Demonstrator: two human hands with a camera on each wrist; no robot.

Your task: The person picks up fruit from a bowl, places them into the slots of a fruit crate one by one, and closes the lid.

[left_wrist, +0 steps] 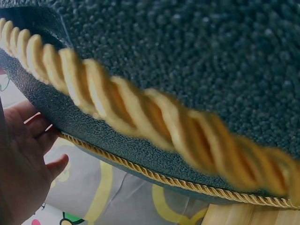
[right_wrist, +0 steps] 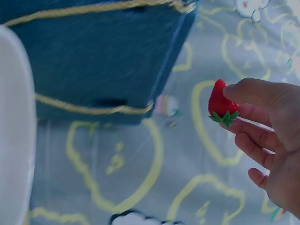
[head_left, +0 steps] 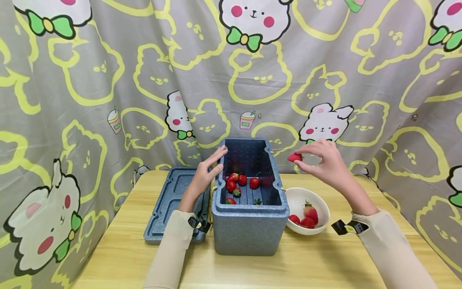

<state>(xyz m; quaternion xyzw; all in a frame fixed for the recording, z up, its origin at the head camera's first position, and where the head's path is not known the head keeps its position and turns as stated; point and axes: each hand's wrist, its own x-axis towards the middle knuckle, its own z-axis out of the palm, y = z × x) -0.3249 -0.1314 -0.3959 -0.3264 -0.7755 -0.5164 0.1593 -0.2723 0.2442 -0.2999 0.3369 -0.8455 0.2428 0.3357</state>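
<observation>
Between thumb and fingertips my right hand (head_left: 326, 162) pinches a red strawberry (head_left: 294, 157), held in the air to the right of the box and beyond the bowl. Its green leaves (right_wrist: 225, 118) show in the right wrist view. My left hand (head_left: 205, 172) rests with extended fingers against the left rim of the grey-blue foam box (head_left: 250, 233). Inside the box lie several red fruits, among them a strawberry (head_left: 236, 192) and a smooth, stemmed one like a cherry (head_left: 254, 183). A white bowl (head_left: 326, 214) beside the box holds several more, including a large strawberry (head_left: 310, 212).
The box's lid (head_left: 155, 230) lies on the wooden table (head_left: 126, 257) to the left of the box. Twisted gold rope (left_wrist: 126, 103) runs along the box's side. A patterned grey curtain (head_left: 216, 80) hangs right behind the table.
</observation>
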